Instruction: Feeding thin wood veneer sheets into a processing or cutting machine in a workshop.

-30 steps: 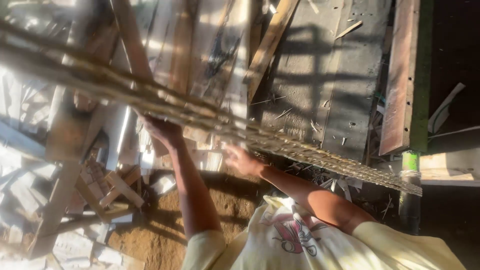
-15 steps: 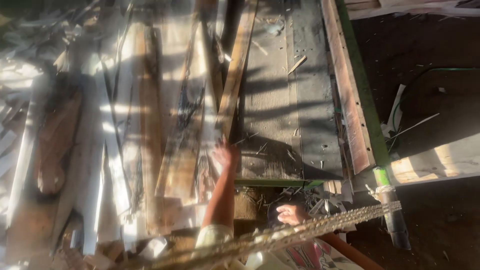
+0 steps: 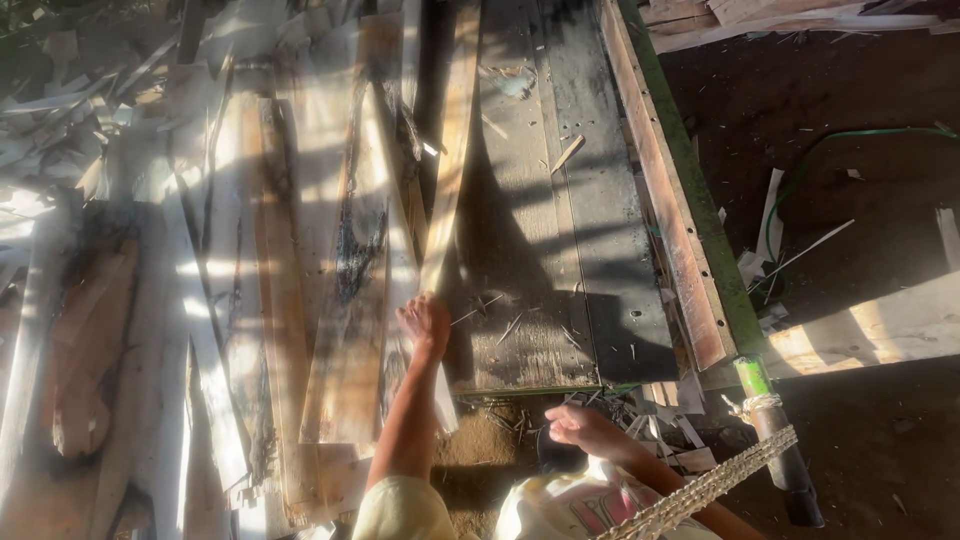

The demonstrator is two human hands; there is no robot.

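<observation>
Here the left hand [image 3: 425,325] reaches forward and its grip closes on the near end of a long, narrow pale wooden slat [image 3: 447,170] — the fingers wrap the edge, clamped on the wood. From the grip the slat runs straight away up the frame, lying between a heap of sunlit rough planks [image 3: 300,250] on the left of the grip and a dark, weathered wooden desk top [image 3: 560,250] on the right. Beyond the desk top, further right of the grip, a reddish board with a green-painted edge [image 3: 680,220] lines its side. The right hand [image 3: 580,425] hangs lower and nearer the body, fingers loosely apart, holding nothing — just beside it a braided straw-coloured rope [image 3: 710,485] crosses the corner.
</observation>
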